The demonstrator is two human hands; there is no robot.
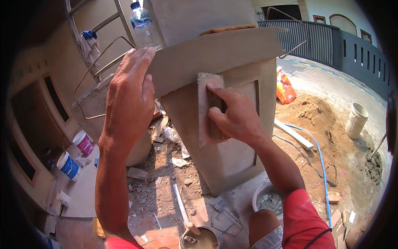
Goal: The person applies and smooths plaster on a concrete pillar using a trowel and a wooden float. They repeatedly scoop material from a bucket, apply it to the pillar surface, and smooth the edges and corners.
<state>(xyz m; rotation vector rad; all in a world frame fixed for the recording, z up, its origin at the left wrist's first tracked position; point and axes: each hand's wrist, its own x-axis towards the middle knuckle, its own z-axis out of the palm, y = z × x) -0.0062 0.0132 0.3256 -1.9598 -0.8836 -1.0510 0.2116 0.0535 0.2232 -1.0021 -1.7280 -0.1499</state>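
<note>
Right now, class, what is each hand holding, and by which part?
The right hand grips a plaster float by its back handle, flat on the pillar. The left hand holds nothing; it rests on the ledge.

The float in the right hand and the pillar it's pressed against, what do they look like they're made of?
The float under the right hand looks like a grey, cement-crusted block, possibly foam or wood; the coating hides its core. The pillar looks like cement render: matte grey, evenly smooth, with a recessed panel. The left hand rests on its slanted cap, which has the same grey finish.
</note>
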